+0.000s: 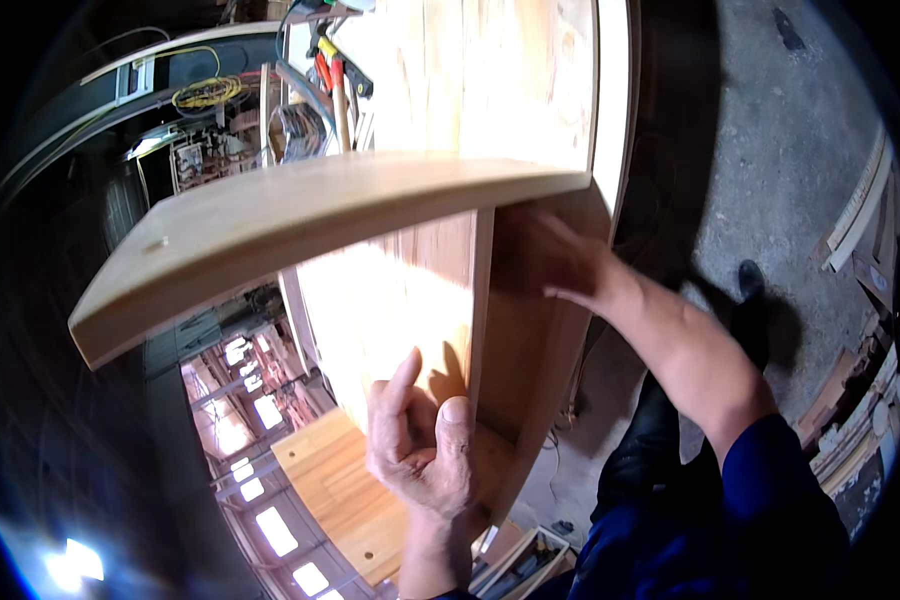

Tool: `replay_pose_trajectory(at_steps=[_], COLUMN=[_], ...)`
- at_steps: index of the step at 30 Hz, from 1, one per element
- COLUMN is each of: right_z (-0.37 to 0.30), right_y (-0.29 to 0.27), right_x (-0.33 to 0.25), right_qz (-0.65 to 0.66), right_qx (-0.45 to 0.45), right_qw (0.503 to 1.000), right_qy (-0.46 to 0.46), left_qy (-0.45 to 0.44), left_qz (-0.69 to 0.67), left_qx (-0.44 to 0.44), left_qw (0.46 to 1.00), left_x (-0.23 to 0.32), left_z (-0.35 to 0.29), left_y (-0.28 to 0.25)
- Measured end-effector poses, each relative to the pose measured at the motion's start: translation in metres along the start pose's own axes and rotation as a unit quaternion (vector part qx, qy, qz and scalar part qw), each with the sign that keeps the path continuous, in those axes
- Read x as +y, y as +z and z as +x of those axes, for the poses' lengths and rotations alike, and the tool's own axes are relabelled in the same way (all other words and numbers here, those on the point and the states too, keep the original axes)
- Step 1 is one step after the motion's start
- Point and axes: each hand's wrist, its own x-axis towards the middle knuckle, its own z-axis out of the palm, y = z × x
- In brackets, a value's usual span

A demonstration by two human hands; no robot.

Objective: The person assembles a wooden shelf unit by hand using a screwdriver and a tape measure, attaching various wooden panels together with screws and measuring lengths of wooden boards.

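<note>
A wooden cabinet-like piece stands before me, with a thick pale end board (pixel 300 215) across its far end and a second, yellowish end board (pixel 345 490) at the near end. Between them runs an upright panel (pixel 390 300), brightly sunlit. My left hand (pixel 422 440) is raised in front of this panel, with thumb and forefinger apart and nothing visible in it; its shadow falls on the wood. My right hand (pixel 555 255) reaches into the shaded recess (pixel 520 330) right of the panel, just under the far board. Motion and shadow smear its fingers, hiding whether it holds anything.
Beyond the far board is a light wooden bench top (pixel 490 80), with a hammer (pixel 340 100) and other hand tools at its left edge. A coiled yellow cable (pixel 208 92) lies farther left. Timber offcuts (pixel 860 400) are stacked on the concrete floor (pixel 770 150) at right.
</note>
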Motion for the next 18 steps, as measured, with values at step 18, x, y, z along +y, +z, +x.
replay_pose_trajectory(at_steps=[18], right_z=[-0.147], right_y=[0.049], right_x=[-0.033], right_qz=[0.103], right_qx=[-0.151], right_qw=[0.983], right_qy=[-0.008], left_qy=[-0.400], left_qz=[-0.703], left_qx=[0.105], left_qw=[0.578], left_x=[-0.047], left_z=[-0.165], left_y=[0.037])
